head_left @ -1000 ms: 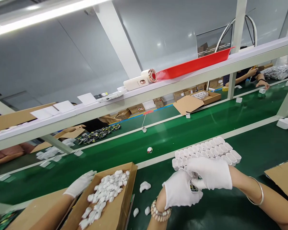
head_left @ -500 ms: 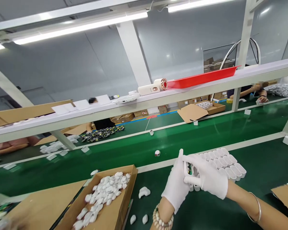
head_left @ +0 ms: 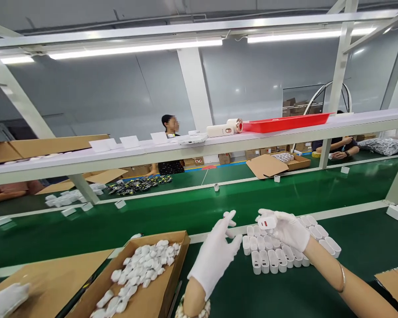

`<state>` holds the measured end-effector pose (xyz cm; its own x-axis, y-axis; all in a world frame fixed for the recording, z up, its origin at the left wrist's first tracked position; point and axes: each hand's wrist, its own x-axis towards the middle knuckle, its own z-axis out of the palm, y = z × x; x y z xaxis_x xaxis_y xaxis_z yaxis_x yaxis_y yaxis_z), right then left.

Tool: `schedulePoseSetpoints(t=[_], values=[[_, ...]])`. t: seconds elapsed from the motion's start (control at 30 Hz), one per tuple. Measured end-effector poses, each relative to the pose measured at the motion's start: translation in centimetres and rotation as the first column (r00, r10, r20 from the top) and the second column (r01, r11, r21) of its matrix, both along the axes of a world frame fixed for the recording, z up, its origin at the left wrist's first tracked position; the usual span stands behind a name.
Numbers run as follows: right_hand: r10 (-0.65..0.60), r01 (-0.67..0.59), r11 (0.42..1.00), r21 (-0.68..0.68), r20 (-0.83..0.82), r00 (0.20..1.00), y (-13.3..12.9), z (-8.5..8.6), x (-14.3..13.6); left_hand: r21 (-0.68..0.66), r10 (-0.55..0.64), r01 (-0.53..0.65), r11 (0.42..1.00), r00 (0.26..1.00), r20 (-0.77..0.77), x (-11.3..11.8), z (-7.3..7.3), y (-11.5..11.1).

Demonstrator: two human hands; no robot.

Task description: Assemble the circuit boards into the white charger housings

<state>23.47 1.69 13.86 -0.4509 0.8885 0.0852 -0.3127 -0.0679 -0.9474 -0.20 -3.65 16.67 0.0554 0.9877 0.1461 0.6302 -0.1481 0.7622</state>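
In the head view my right hand, in a white glove, pinches a white charger housing with a red slot in its face. It holds the piece above rows of white oval cups standing on the green bench, several with a small dark slot. My left hand, also gloved, is to the left of the cups with fingers apart and nothing in them. Left of that hand, a shallow cardboard box holds a heap of small white plastic parts.
A green conveyor belt runs across beyond the bench. Above it, a shelf carries a red tray and a white handheld device. A co-worker's gloved hand is at the lower left. More people sit across the belt.
My hands, earlier together around a white piece with a green circuit board showing, are now apart. The left has opened and moved left; the right keeps a white housing. The view has levelled.
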Motion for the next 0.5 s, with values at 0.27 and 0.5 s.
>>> schedulePoseSetpoints(t=[0.27,0.5], values=[[-0.259,0.187,0.956,0.227,0.349,0.901,5.6,1.6,-0.9,-0.284,-0.108,0.029,0.958,0.958,-0.267,-3.0,-1.8,1.7],[-0.517,0.285,0.843,0.456,0.542,0.662,4.2,1.2,-2.9,-0.316,-0.132,0.083,0.945,0.982,-0.136,0.0,-3.7,1.9]])
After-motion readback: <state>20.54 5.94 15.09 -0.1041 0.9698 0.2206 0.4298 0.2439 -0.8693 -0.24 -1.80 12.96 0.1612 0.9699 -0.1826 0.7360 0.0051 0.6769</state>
